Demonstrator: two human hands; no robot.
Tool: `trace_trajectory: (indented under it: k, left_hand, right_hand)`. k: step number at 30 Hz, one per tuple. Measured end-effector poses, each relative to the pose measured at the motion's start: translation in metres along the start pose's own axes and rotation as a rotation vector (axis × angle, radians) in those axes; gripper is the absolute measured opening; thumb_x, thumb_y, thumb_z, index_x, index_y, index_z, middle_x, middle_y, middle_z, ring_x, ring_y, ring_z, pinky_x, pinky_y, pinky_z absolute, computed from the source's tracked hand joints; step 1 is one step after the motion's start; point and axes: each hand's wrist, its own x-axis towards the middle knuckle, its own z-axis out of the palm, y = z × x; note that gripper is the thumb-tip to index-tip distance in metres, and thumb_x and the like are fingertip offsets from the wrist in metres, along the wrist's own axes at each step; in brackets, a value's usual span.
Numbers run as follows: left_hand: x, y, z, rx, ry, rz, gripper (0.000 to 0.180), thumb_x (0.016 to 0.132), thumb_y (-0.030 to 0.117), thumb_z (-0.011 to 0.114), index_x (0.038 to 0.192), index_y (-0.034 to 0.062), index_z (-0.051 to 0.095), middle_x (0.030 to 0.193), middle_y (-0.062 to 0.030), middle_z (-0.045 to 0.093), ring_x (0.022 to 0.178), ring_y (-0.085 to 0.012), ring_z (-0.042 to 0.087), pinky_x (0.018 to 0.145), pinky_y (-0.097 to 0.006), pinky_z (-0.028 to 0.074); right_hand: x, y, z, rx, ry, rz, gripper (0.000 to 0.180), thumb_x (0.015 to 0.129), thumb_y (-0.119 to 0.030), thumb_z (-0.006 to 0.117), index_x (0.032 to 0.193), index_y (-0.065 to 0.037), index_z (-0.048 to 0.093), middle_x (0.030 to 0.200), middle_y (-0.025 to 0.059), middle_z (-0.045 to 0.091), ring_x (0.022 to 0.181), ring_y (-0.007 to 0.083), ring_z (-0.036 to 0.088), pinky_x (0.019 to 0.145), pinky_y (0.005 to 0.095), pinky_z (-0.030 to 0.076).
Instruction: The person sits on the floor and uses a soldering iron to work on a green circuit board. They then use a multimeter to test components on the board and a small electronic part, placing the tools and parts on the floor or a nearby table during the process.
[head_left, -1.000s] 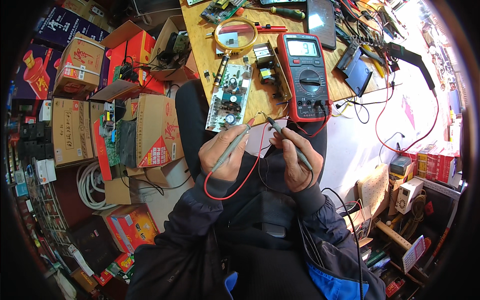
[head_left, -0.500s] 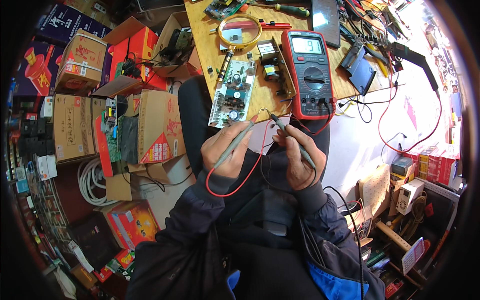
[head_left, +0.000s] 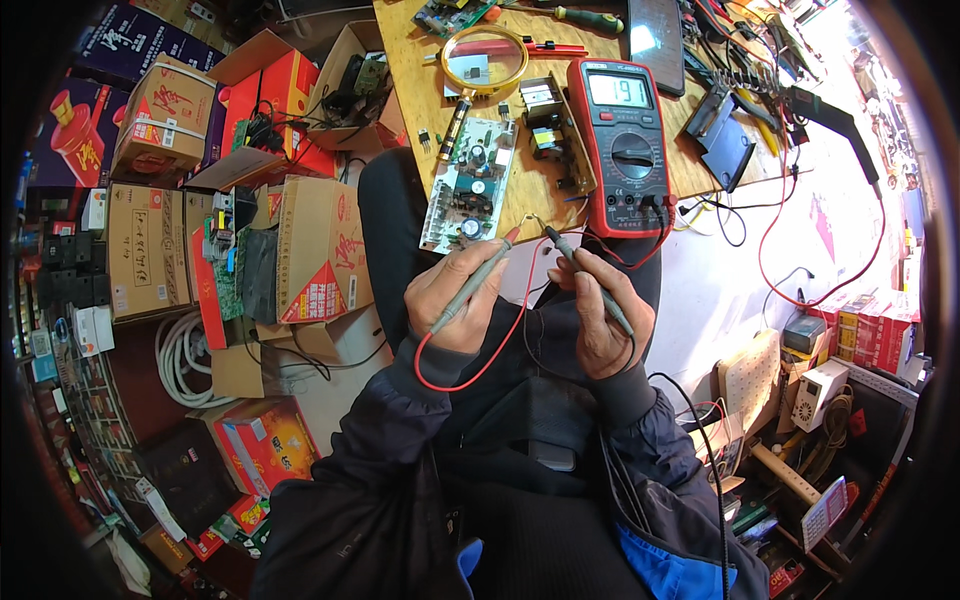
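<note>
My left hand [head_left: 453,300] is closed round a grey test probe [head_left: 470,285] with a red lead. In my right hand [head_left: 612,315] is another grey probe [head_left: 606,300], its lead dark. Both tips point at a tiny part [head_left: 530,217] at the table's near edge; whether they touch it is too small to tell. A red multimeter [head_left: 620,150] lies just beyond my right hand, its display lit. Beyond my left hand sits a circuit board [head_left: 470,190] with capacitors. Between board and meter lies an open metal-cased module [head_left: 553,140].
A magnifying glass [head_left: 484,60] rests on the wooden table [head_left: 410,60]. Soldering wires, a blue plastic piece [head_left: 722,150] and a black-handled tool [head_left: 835,120] crowd its right side. Cardboard boxes [head_left: 320,250] are stacked at my left. A white coiled cable [head_left: 185,365] hangs near them.
Both hands keep their grip on the probes, with almost no movement. The whole view has shifted very slightly.
</note>
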Motion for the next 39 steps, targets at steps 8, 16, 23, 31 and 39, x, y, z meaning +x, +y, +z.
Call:
trace_trajectory:
  k: [8, 16, 23, 31, 39]
  left_hand:
    - [0.0007, 0.002, -0.0005, 0.006, -0.002, -0.013, 0.022, 0.091, -0.004, 0.076, 0.112, -0.0046, 0.071, 0.101, -0.0169, 0.076, 0.087, -0.0203, 0.075, 0.077, -0.029, 0.059]
    - [0.0012, 0.0024, 0.0002, 0.0, 0.005, -0.006, 0.021, 0.091, -0.003, 0.076, 0.112, -0.0045, 0.071, 0.1, -0.0163, 0.076, 0.087, -0.0201, 0.075, 0.077, -0.029, 0.059]
    - [0.0022, 0.0026, 0.0006, 0.009, 0.02, -0.008, 0.025, 0.087, -0.003, 0.078, 0.111, -0.0019, 0.072, 0.092, -0.0186, 0.076, 0.082, -0.0301, 0.077, 0.07, -0.033, 0.058]
    - [0.0013, 0.0025, -0.0001, -0.006, -0.004, -0.011, 0.023, 0.092, -0.003, 0.075, 0.114, -0.0042, 0.071, 0.099, -0.0155, 0.076, 0.086, -0.0193, 0.074, 0.076, -0.028, 0.057]
    - [0.0002, 0.0037, -0.0011, -0.013, -0.02, -0.048, 0.025, 0.091, -0.004, 0.075, 0.116, -0.0035, 0.071, 0.1, -0.0155, 0.076, 0.088, -0.0178, 0.074, 0.078, -0.028, 0.057]
  right_hand:
    - [0.0, 0.0, -0.0005, -0.019, -0.006, -0.001, 0.023, 0.102, 0.002, 0.06, 0.124, 0.01, 0.065, 0.11, 0.0219, 0.076, 0.102, 0.0242, 0.076, 0.09, 0.032, 0.059]
    - [0.0006, -0.0007, -0.0004, -0.022, -0.003, -0.01, 0.023, 0.102, 0.002, 0.06, 0.123, 0.01, 0.065, 0.109, 0.0214, 0.076, 0.102, 0.0242, 0.076, 0.09, 0.0315, 0.059]
    - [0.001, -0.0003, -0.0004, -0.021, -0.001, -0.006, 0.023, 0.102, 0.002, 0.06, 0.123, 0.011, 0.065, 0.109, 0.0217, 0.076, 0.102, 0.0247, 0.076, 0.09, 0.0319, 0.059]
    - [0.001, -0.0023, -0.0007, -0.022, -0.005, 0.0, 0.024, 0.102, 0.002, 0.06, 0.123, 0.011, 0.065, 0.109, 0.022, 0.076, 0.102, 0.0245, 0.076, 0.091, 0.0321, 0.059]
    - [0.001, -0.0002, -0.0011, -0.023, -0.009, -0.008, 0.024, 0.102, 0.002, 0.06, 0.124, 0.011, 0.065, 0.109, 0.0219, 0.076, 0.103, 0.0239, 0.076, 0.091, 0.032, 0.059]
